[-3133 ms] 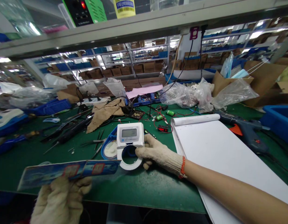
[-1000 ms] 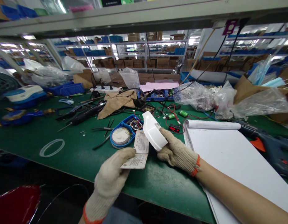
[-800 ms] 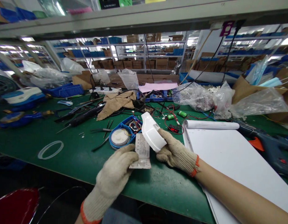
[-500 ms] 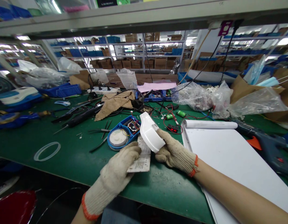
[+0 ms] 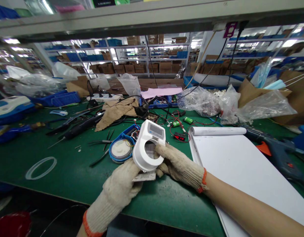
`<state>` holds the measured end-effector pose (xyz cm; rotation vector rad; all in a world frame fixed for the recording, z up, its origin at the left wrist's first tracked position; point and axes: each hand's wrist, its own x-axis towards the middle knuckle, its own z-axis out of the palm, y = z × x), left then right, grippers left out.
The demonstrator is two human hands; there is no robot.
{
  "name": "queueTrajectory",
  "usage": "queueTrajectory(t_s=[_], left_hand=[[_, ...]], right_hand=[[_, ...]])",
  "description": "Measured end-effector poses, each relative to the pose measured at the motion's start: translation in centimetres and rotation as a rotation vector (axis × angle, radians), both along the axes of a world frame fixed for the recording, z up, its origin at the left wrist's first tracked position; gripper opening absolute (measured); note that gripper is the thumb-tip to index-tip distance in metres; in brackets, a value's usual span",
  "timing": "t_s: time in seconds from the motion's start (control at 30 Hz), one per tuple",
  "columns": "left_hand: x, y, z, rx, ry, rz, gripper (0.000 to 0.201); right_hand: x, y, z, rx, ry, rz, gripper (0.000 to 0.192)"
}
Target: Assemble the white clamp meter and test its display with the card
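Note:
A white plastic cover (image 5: 145,161) with a large round opening and a small display window is tilted up, its face toward me. My right hand (image 5: 177,164), in a knitted glove with an orange cuff, grips its right side. My left hand (image 5: 121,182), gloved alike, is closed on a printed paper card (image 5: 145,177) under the cover's lower edge; its fingertips are partly hidden behind the cover. Just left of the cover lies an open blue meter housing (image 5: 112,158) with a round white disc (image 5: 121,148) and thin wires inside.
A translucent ring (image 5: 40,168) lies at left. Behind are a soldering iron (image 5: 80,126), a brown cloth (image 5: 116,112), green batteries (image 5: 188,120) and a small red-lit display (image 5: 179,136). A paper pad (image 5: 230,161) and a dark power tool (image 5: 277,154) occupy the right.
My right hand has turned the white cover so that its face and round opening show, and lowered it over the card. My left hand stays on the card, closer to the cover.

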<state>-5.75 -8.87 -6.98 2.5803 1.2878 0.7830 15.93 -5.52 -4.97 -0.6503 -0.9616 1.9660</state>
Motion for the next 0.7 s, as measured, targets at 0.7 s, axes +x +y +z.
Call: queueTrajectory(t_s=[0.7], left_hand=[[-0.08, -0.06, 0.13, 0.059, 0.059, -0.062, 0.076]], right_hand=[[0.15, -0.18, 0.20, 0.016, 0.062, 0.022, 0.045]])
